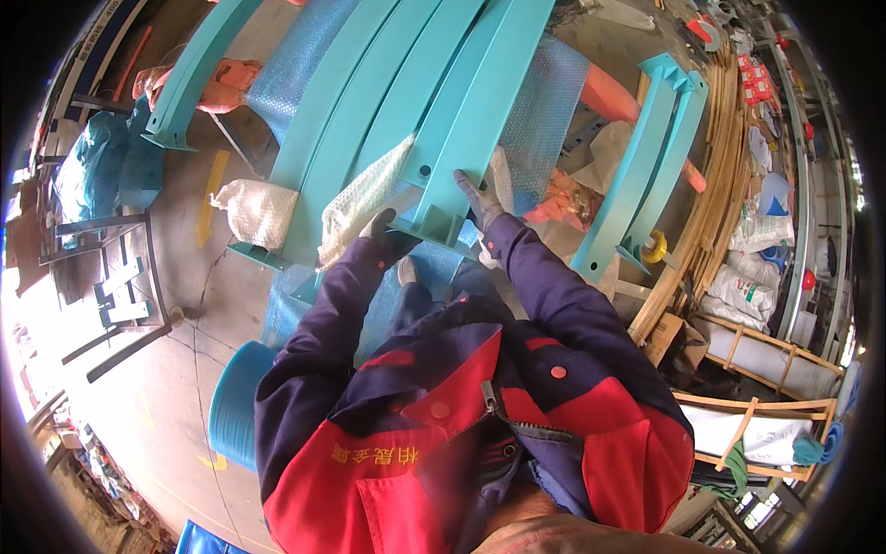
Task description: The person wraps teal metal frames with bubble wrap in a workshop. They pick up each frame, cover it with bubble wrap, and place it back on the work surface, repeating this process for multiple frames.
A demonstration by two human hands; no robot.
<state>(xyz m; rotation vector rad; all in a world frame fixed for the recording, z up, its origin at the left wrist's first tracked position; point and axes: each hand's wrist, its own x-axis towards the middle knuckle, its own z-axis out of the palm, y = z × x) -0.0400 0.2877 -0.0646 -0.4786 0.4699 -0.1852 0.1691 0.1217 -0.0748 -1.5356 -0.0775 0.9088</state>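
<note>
Beam (482,115): our L hand (386,236) & R hand (482,198) hold its end.
Nbr beams (404,102): could get scuffed if uneven grip tips ours.

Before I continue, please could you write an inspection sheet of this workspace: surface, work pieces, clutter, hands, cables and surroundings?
Surface: blue bubble wrap beneath turquoise beams; concrete floor carries yellow markings.
Job's things: several beams side by side; white wrapping covers part of one near end.
Clutter: blue roll on the floor, left of the person; timber strips lie at right.
Hands: left hand and right hand at one beam's near end; grip partly hidden.
Cables: nothing seen.
Surroundings: white sacks along the right side.
</note>
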